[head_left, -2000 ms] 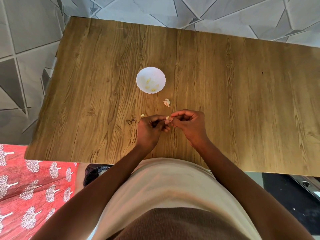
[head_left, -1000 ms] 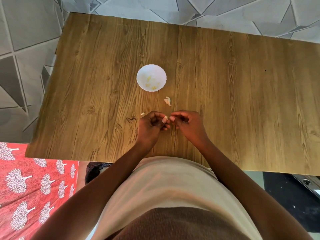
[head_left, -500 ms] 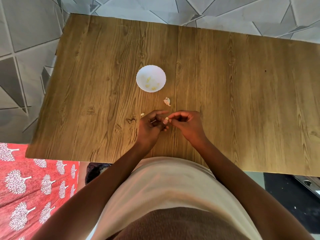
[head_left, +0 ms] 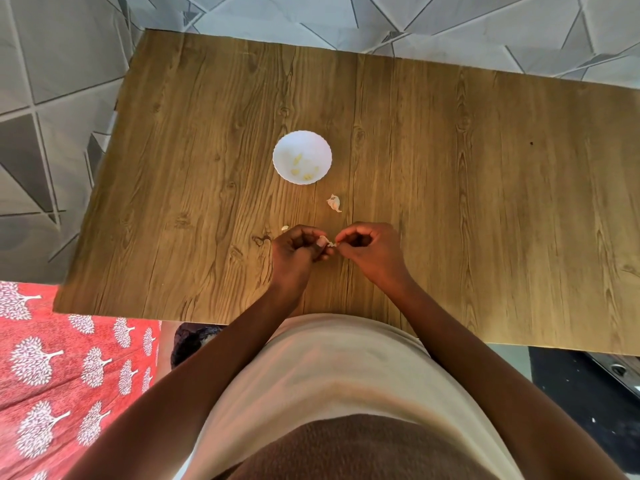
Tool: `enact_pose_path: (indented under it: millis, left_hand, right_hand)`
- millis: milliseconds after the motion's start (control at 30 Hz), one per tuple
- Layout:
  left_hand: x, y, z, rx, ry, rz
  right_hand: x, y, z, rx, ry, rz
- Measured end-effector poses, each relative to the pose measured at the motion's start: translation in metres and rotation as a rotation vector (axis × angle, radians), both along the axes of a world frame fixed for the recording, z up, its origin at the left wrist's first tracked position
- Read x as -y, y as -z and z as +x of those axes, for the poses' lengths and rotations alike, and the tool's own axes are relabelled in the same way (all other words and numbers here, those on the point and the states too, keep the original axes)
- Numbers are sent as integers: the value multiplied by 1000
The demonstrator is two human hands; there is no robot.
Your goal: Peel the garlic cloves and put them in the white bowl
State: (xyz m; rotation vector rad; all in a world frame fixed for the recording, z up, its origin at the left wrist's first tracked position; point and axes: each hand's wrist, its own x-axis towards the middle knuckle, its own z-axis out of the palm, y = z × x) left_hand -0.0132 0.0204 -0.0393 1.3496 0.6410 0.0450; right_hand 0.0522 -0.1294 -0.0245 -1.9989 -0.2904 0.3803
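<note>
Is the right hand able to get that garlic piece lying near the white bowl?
Probably yes. The garlic piece lies in the open just past the right hand, nothing between them. But that hand and the left hand are both pinching a clove, so it is busy now.

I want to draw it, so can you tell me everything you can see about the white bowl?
The white bowl is small and round with a wavy, scalloped rim, smooth like plastic or china. It stands upright on the wooden table, beyond both hands. Inside lie a few pale yellow peeled garlic pieces. Nothing else touches it; a bit of garlic skin lies apart, nearer the person.
</note>
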Motion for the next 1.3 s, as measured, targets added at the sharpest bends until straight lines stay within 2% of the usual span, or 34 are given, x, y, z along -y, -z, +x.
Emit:
enact_pose_path:
  millis: [133,333,667,867,933,1033,1100,1200,1300]
  left_hand:
    - [0,-2,-1,5,-10,5]
    - [2,-1,0,-4,-61,1]
    - [0,2,-2,6,10,81]
    - [-1,3,0,-10,-72,60]
    - [-4,8,0,5,-70,223]
    - [-13,19,1,119,10,691]
    - [-18,28,3,182,92,905]
    - [-22,36,8,162,128,1076]
    - [-27,38,12,147,121,1166]
  right_hand:
    - [2,6,1,24,-17,-35]
    - [4,14,6,109,-121,-213]
    - [0,11,6,57,-89,-104]
    - [3,9,3,85,-20,-47]
    - [6,12,3,124,-19,-109]
    - [10,21,4,173,-45,-213]
    - [10,26,5,183,-51,-241]
    - [8,28,9,229,-70,-278]
    - [4,33,12,302,-108,-300]
